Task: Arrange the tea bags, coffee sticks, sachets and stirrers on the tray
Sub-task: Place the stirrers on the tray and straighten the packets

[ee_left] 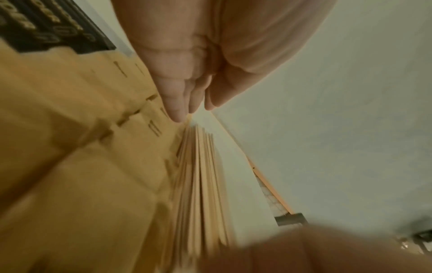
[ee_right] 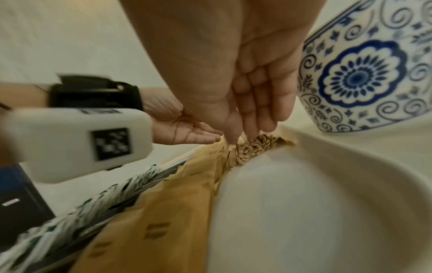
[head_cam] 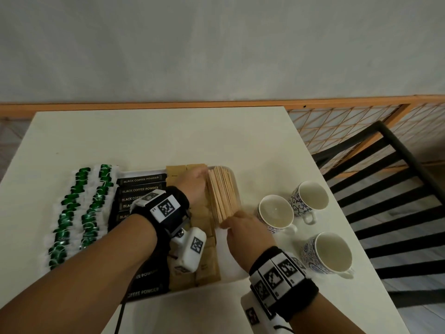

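Note:
A bundle of wooden stirrers (head_cam: 222, 192) lies along the right side of the white tray (head_cam: 231, 268). My left hand (head_cam: 199, 179) touches the bundle's far end with straight fingers (ee_left: 180, 110). Straight fingers of my right hand (head_cam: 237, 221) press against the stirrers' near ends (ee_right: 253, 147). To the left of the stirrers lie brown sachets (head_cam: 207, 268), then black coffee sticks (head_cam: 140, 180). Green and white tea bags (head_cam: 81, 213) lie in two rows at the far left.
Three blue-patterned cups (head_cam: 277, 212) (head_cam: 310, 196) (head_cam: 332, 253) stand on the white table (head_cam: 156, 136) just right of the tray, one close to my right hand. A black slatted chair (head_cam: 385, 189) stands beyond the table's right edge.

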A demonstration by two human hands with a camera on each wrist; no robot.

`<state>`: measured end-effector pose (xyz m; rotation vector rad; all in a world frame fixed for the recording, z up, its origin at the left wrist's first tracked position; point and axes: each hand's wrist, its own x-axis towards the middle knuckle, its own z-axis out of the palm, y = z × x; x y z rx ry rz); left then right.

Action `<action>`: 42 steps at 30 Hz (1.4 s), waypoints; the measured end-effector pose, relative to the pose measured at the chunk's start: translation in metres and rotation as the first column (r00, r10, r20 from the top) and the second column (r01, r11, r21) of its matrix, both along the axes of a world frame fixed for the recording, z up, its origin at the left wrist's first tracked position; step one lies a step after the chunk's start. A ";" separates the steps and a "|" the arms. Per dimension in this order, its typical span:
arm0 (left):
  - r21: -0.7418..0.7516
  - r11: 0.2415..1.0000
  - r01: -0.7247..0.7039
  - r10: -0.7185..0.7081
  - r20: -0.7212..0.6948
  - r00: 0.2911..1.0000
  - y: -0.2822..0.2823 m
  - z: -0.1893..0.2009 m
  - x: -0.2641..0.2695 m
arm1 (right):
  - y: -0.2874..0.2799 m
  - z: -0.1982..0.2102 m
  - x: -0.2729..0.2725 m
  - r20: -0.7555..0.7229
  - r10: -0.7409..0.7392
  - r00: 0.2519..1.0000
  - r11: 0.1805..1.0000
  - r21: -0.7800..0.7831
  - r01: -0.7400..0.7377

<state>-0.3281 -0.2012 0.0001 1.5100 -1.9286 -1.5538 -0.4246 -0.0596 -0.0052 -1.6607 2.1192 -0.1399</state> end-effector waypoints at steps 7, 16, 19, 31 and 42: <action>-0.110 0.994 -0.020 0.031 0.102 0.994 -0.049 0.000 0.015 | -0.001 -0.003 0.000 0.080 0.110 0.991 0.989 0.094 -0.117; -0.156 0.966 0.205 -0.099 0.508 0.855 -0.080 -0.005 0.034 | 0.005 -0.003 -0.001 0.126 0.106 0.986 0.994 -0.002 -0.107; -0.172 0.962 0.212 -0.094 0.522 0.848 -0.081 -0.011 0.040 | 0.014 -0.001 0.000 0.119 0.108 0.987 0.994 -0.048 -0.102; -0.186 0.935 0.301 -0.173 0.503 0.847 -0.071 -0.014 0.035 | 0.021 -0.002 0.000 0.126 0.082 0.989 0.995 -0.064 -0.075; -0.196 0.861 0.470 -0.296 0.558 0.775 -0.069 -0.023 0.010 | 0.041 -0.003 -0.003 0.140 0.045 0.989 0.999 -0.025 -0.041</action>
